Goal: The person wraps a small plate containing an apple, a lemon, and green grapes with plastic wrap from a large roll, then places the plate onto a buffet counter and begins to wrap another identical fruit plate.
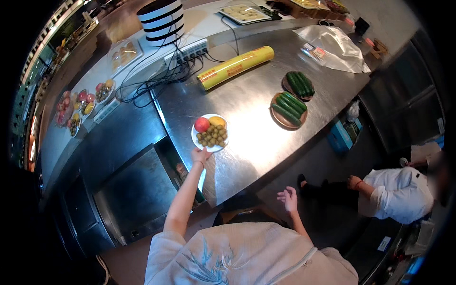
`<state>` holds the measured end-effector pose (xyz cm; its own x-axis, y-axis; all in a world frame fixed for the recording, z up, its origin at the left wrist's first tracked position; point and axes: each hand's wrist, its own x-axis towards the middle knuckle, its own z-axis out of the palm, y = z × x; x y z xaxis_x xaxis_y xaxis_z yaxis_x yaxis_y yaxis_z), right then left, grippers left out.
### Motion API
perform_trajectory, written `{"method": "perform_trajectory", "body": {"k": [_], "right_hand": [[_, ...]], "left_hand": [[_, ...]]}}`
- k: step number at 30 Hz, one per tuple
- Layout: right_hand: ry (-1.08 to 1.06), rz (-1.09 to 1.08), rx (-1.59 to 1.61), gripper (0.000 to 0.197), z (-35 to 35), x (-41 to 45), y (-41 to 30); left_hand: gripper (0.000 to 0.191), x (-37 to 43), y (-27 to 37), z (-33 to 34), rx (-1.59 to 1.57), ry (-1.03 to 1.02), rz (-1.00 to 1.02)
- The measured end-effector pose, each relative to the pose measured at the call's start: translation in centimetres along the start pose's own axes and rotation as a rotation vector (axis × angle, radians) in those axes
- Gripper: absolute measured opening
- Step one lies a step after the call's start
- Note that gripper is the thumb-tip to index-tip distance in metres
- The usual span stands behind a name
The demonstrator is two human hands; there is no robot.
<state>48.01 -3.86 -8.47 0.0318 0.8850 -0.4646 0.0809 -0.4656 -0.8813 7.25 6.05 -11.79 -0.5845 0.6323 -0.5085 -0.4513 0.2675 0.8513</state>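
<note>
My left hand [201,155] grips the near rim of a white plate [211,148] at the left end of the steel table. On that plate lie a red round fruit [202,124], a yellow fruit [217,121] and a heap of small olive-green fruits [212,136]. Over the floor, off the table's near edge, my right hand [288,198] hangs with its fingers apart and nothing in it. Two round brown plates of cucumbers, the nearer [289,109] and the farther [298,84], stand to the right.
A yellow printed roll [236,67] lies on the steel table [245,156], beside tangled black cables [167,71] and a power strip [190,51]. Wrapped fruit plates [85,103] line the left counter. A white plastic sheet [335,48] is at the far right. Another person [395,194] stands at right.
</note>
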Motion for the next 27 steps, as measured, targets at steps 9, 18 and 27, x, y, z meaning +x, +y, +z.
{"method": "perform_trajectory", "body": {"k": [9,18,27], "right_hand": [[-0.101,-0.029,0.053,0.025,2.5,3.0,-5.6],[-0.204,-0.129,0.244,0.02,2.9,16.8,-14.1],[-0.259,-0.534,0.114,0.025,11.8,34.7,-28.4]], "left_hand": [[0.006,-7.5,-3.4,2.4,-0.002,-0.094,-0.004],[0.033,-9.0,0.4,2.1,0.22,-0.211,-0.356],[0.037,3.0,12.6,4.3,0.423,0.095,0.22]]}}
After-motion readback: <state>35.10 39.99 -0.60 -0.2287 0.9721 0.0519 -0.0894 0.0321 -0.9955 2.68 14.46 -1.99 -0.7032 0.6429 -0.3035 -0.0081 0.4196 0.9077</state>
